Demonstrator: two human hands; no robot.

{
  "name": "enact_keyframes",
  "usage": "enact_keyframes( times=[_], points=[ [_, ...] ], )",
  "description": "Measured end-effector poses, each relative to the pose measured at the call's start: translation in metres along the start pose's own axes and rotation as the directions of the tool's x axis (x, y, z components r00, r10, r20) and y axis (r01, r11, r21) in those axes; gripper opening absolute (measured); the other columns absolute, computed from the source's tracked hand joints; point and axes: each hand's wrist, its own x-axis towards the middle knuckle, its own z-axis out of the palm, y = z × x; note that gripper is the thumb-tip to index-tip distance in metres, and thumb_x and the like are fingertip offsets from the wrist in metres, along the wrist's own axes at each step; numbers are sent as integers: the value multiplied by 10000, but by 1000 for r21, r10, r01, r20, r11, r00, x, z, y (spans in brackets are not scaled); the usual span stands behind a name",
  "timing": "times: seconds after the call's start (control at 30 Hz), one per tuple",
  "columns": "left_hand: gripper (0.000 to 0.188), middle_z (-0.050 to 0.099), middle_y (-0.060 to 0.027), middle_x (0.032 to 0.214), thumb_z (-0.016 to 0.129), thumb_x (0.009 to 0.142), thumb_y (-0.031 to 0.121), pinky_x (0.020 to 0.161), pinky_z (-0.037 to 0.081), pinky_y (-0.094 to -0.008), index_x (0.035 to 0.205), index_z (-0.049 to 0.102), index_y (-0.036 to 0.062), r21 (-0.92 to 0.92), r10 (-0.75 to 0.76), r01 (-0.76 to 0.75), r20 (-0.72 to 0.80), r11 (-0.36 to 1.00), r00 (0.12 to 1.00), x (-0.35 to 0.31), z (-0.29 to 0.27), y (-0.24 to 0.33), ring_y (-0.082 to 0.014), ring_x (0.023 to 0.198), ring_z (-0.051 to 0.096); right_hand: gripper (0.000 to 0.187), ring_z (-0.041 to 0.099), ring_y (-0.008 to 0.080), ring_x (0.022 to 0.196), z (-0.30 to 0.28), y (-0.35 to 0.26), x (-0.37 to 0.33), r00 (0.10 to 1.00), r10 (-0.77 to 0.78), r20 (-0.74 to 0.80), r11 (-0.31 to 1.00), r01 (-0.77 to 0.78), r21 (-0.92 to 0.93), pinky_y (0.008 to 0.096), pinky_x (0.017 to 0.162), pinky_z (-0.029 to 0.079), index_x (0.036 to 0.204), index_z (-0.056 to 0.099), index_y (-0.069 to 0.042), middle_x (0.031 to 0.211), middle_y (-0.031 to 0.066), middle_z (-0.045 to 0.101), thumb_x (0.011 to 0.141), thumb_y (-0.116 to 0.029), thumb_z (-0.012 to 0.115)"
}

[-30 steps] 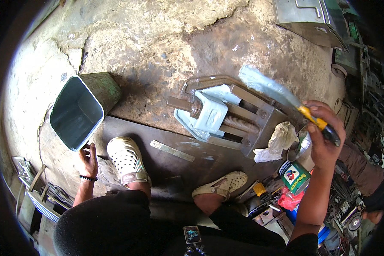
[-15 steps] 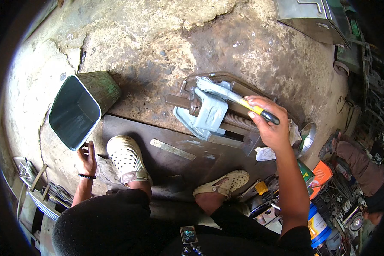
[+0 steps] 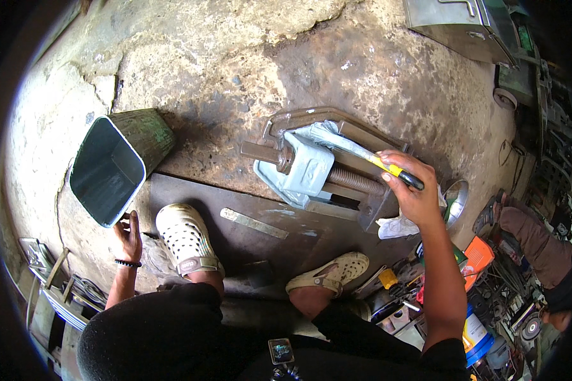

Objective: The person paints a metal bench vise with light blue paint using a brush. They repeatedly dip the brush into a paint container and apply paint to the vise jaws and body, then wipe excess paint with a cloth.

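Observation:
In my right hand (image 3: 419, 187) is a paintbrush (image 3: 388, 166) with a yellow and black handle, its far end coated in light blue paint. That end lies against the top of a bench vise (image 3: 305, 166) on the floor. Light blue paint covers the vise's near jaw block, while the screw and the rear frame are bare dark metal. To the left, my left hand (image 3: 128, 236) grips the lower rim of a tapered green bin (image 3: 147, 136) at its corner. The bin lies tilted with its dark mouth facing me.
Under my clogs (image 3: 187, 238) lies a dark metal sheet (image 3: 190, 190) with a flat metal strip (image 3: 254, 223) on it. A white cloth (image 3: 397, 227) sits beside the vise. Tools and an orange piece (image 3: 478, 261) clutter the right, where another person's leg (image 3: 534, 235) shows.
The brush has slid a little to the right along the vise with my right hand. The whole view has shifted slightly. My left hand stays at the bin's rim.

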Motion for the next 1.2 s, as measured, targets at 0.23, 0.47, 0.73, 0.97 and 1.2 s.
enact_keyframes(
  times=[0.23,0.47,0.73,0.97,1.2],
  points=[
    [297,583,-78,892,662,967,270,594,420,-307,1070,548,16,17,45,-45,-15,999,999,-1,0,7,-132,651,483,319,689,259,1059,-4,1,-6,1000,17,-10,1000,-17,-19,359,958,507,1070,691,17,1100,167,718,759,89,699],
    [280,588,-76,893,661,968,251,596,424,-296,1081,553,19,37,74,-73,-27,997,997,-1,0,7,-130,662,498,306,688,278,1061,-12,2,-13,998,54,-34,998,-55,-23,368,962,505,1060,696,10,1095,173,717,761,76,708],
    [296,593,-38,910,638,974,234,638,406,-280,1179,598,24,49,-37,35,37,998,999,0,-2,13,-108,726,491,297,689,287,1057,-27,3,-25,997,69,-39,991,-73,-110,375,954,506,1059,697,2,1092,171,718,766,48,711],
    [330,591,-75,918,668,964,278,606,435,-304,1116,559,7,53,27,-28,16,998,1000,1,0,9,-142,685,493,298,686,290,1063,-36,-9,-30,998,62,-12,967,-63,-246,372,943,497,1062,701,-23,1097,149,719,769,31,714],
    [343,574,-75,947,667,963,300,646,421,-304,1118,551,16,-29,8,-8,6,1000,1000,0,5,-3,-143,722,471,304,689,295,1025,-38,-34,-35,998,60,-8,936,-59,-347,366,901,490,1053,709,-39,1101,145,718,757,26,725]
  ],
)
